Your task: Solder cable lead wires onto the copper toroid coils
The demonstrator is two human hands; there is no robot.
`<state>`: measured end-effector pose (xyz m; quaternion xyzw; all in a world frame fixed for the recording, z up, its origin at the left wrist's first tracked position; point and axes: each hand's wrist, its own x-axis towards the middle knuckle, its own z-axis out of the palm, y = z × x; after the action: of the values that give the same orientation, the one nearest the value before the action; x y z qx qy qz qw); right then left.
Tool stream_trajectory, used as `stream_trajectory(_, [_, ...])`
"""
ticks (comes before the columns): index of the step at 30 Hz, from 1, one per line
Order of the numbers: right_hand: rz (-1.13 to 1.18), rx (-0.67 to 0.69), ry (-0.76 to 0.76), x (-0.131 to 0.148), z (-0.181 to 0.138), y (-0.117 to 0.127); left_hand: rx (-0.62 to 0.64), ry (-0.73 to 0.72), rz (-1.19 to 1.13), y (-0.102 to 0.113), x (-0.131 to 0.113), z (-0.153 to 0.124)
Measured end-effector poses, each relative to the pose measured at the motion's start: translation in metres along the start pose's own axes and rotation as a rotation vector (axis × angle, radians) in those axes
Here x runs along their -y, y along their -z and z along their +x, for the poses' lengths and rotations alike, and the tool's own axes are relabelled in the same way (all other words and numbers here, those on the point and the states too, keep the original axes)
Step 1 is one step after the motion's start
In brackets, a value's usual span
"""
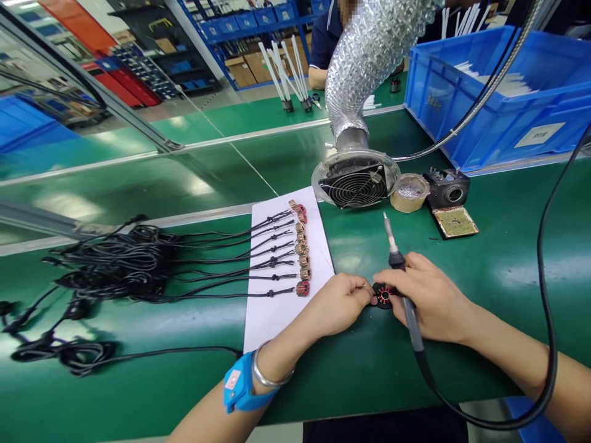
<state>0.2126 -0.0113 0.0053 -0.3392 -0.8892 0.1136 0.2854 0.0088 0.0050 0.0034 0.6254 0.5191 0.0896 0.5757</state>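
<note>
A small round motor stator (383, 296) with red and dark segments lies low over the green bench, between my two hands. My left hand (344, 303) is closed in a pinch at its left edge; I cannot tell whether a thin wire is also between the fingertips. My right hand (434, 298) is wrapped round a soldering iron (412, 323), its tip pointing up and away from the stator. The right thumb and a finger also touch the stator's right side. Copper-wound stators (303, 288) with black cables stand in a column on a white sheet (268, 320).
Bundled black cables (124, 261) lie at left. Ahead are a fume extractor fan (355, 184) on a foil duct (364, 55), a tape roll (410, 192), an iron stand (447, 187) with a sponge tray (455, 221), and a blue crate (489, 117). Another person sits across the bench.
</note>
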Motion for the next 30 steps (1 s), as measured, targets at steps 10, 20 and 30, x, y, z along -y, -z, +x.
stream_trajectory(10, [0.207, -0.062, -0.002, -0.014, -0.003, -0.003, -0.02, 0.019, -0.169, -0.004, -0.003, 0.002])
stream_trajectory(20, [0.164, -0.134, 0.05, -0.009, 0.001, -0.005, -0.108, -0.012, -0.392, -0.017, -0.001, 0.004])
stream_trajectory(30, [0.231, -0.054, -0.157, 0.0, 0.008, -0.015, -0.217, 0.007, -0.227, -0.021, 0.0, -0.002])
